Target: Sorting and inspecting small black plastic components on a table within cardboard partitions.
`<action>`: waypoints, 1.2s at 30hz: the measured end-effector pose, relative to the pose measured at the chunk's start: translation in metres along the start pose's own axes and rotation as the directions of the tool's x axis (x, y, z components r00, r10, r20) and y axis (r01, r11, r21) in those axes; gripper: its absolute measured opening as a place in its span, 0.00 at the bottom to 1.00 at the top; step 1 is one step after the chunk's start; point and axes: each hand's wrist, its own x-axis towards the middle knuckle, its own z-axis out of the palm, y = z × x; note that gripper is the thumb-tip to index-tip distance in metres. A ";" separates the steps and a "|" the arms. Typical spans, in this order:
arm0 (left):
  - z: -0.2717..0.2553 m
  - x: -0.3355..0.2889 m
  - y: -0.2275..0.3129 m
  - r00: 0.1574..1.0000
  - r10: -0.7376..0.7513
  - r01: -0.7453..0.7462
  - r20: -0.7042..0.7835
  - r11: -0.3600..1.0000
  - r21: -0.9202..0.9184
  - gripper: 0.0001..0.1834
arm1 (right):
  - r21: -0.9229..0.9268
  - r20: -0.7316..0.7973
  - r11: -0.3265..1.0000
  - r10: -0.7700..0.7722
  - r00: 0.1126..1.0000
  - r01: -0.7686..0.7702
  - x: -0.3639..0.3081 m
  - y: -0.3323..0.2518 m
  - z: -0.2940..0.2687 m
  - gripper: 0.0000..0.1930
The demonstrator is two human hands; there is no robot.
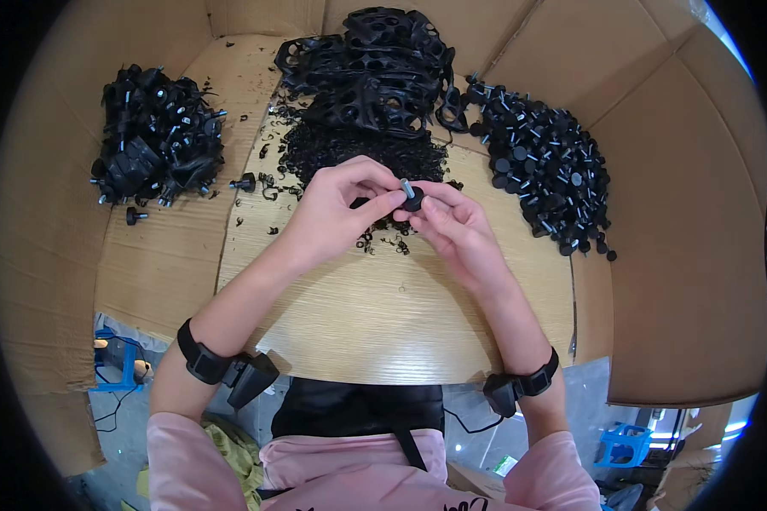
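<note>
Basically, a small blk knob [414,203] w/ a silver metal stud [406,188] was btwn both hands, held up over the near part of a blk scrap heap [315,155], approx. mid-scene. Its head looked round, dark & fairly thick; the stud stuck up from it, bright vs. the blk, leaning a bit to the far left. Fingers hid part of the head, so its full outline & any surface detail couldn't be told. L hand [343,204] was clamped on the knob from the left, thumb & fingertips drawn in close by the stud; R hand [464,232] was pinched on it from the right, thumb on the near side, other fingers curled beyond. Under both lay a pale wood-grain board [383,332], w/ tiny curled blk bits strewn near the heap. Far side: a stack of blk perforated sheets [383,72], full of round holes. Far left: a pile of blk pcs w/ metal studs [164,140], plus a loose stud pc [245,182] just right of it. Far right: a big spread of similar blk knobs [544,166], studs pointing every which way, next to a cardboard wall [694,213].
</note>
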 end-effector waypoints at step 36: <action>-0.015 -0.014 -0.006 0.931 0.126 -0.292 0.341 0.818 0.495 0.04 | -0.763 -0.242 0.615 -0.560 0.792 0.201 0.005 -0.026 -0.037 0.15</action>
